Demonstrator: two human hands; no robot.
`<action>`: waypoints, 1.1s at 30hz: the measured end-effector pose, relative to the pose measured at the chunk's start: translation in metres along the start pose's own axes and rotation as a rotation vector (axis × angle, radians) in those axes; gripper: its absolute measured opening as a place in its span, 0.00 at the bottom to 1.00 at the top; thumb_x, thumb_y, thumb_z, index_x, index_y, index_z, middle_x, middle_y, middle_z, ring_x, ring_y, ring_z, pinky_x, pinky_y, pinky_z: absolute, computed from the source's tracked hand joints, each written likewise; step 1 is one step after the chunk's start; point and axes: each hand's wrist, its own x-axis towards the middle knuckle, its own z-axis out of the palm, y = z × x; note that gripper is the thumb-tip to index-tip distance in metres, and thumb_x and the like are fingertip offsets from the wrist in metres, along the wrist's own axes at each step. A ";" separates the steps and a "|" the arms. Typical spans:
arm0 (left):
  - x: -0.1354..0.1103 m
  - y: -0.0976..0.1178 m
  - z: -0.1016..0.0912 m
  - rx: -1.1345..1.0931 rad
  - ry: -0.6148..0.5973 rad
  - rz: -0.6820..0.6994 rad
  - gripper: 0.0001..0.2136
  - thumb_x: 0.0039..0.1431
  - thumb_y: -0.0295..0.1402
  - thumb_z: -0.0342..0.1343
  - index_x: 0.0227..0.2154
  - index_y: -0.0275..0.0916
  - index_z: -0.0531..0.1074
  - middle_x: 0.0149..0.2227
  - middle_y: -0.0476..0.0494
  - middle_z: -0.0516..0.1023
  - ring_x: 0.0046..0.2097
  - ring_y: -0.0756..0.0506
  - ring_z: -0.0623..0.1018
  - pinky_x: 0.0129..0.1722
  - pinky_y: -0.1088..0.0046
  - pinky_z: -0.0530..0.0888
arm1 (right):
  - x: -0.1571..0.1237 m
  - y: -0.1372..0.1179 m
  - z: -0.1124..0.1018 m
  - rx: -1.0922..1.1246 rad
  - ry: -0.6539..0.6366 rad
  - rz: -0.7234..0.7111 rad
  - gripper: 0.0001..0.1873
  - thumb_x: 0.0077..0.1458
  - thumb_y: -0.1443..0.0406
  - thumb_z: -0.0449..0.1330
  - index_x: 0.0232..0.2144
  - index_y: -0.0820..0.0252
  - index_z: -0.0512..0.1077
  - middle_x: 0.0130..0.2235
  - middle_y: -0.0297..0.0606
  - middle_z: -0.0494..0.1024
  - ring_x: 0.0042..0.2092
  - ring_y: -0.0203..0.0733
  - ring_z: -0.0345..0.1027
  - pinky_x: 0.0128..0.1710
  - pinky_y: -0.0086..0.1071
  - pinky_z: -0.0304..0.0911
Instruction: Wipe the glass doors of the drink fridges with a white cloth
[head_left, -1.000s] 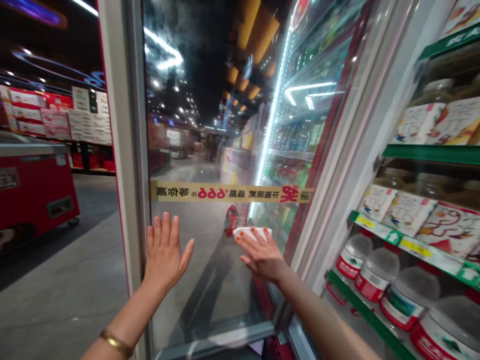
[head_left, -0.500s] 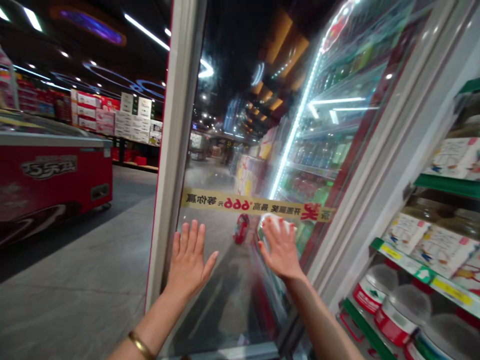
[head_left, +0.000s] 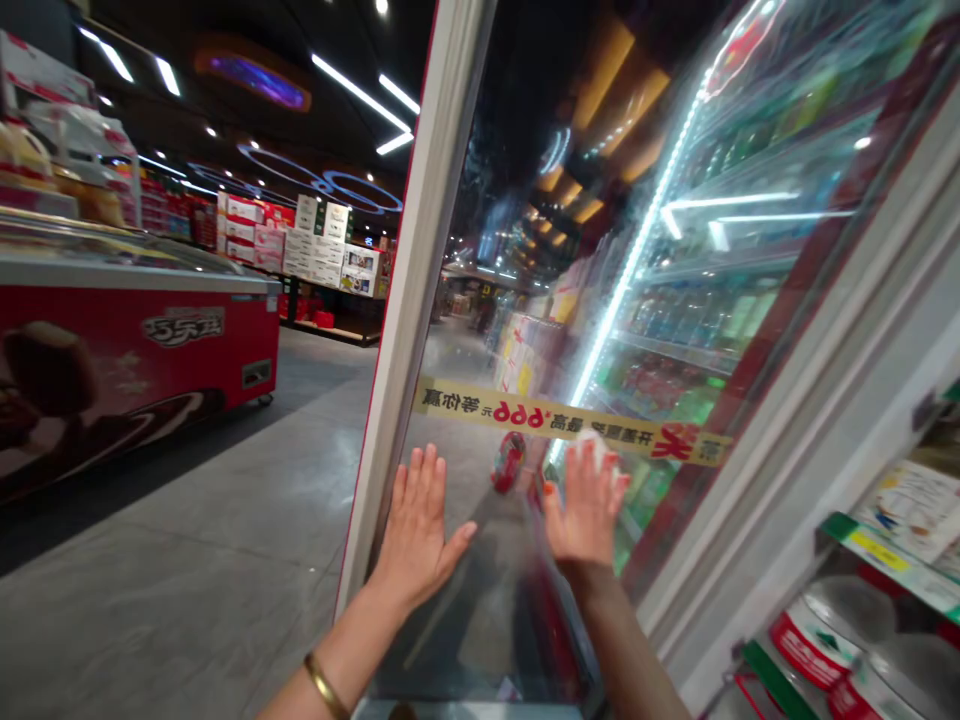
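Note:
A glass door (head_left: 480, 560) with a pale frame stands in front of me, probably that of a drinks cooler. My left hand (head_left: 420, 520) lies flat by the glass near the left frame, fingers stretched, thumb out, nothing in it. To its right my right hand (head_left: 585, 505) presses flat, fingers extended, over what looks like a white cloth (head_left: 594, 440) against the pane. Most of that cloth is hidden behind the fingers. Just above both hands, a yellow sticker strip (head_left: 487, 405) with reversed lettering crosses the glass.
A red ice-cream freezer (head_left: 195, 370) stands at left on the grey floor (head_left: 247, 560). Stacked boxes (head_left: 315, 250) are behind it. Shelves with large water bottles (head_left: 832, 625) and boxed goods (head_left: 911, 510) are at right. Lit shelves (head_left: 675, 310) show in the glass.
The view has swung left, so the door and hands sit further right. My right hand has turned more upright on the glass; my left stays flat by the frame.

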 end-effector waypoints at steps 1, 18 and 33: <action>-0.001 0.001 0.001 0.011 -0.002 -0.010 0.45 0.74 0.47 0.51 0.81 0.36 0.32 0.82 0.30 0.42 0.83 0.37 0.40 0.81 0.48 0.44 | 0.012 0.005 0.001 -0.001 0.040 0.133 0.42 0.74 0.62 0.47 0.82 0.51 0.32 0.83 0.48 0.41 0.83 0.65 0.29 0.73 0.83 0.36; 0.002 0.020 -0.003 0.105 0.050 -0.078 0.44 0.72 0.43 0.56 0.81 0.43 0.37 0.83 0.40 0.38 0.83 0.37 0.35 0.82 0.45 0.37 | -0.004 0.023 0.007 -0.050 0.157 0.403 0.40 0.76 0.62 0.41 0.81 0.48 0.27 0.83 0.45 0.35 0.83 0.68 0.28 0.73 0.84 0.40; 0.058 0.042 -0.010 0.011 0.101 -0.043 0.46 0.70 0.40 0.61 0.81 0.48 0.38 0.83 0.35 0.32 0.83 0.31 0.33 0.78 0.33 0.33 | -0.003 0.048 0.003 -0.044 0.107 0.377 0.42 0.76 0.58 0.44 0.81 0.55 0.29 0.83 0.50 0.37 0.83 0.64 0.24 0.76 0.77 0.42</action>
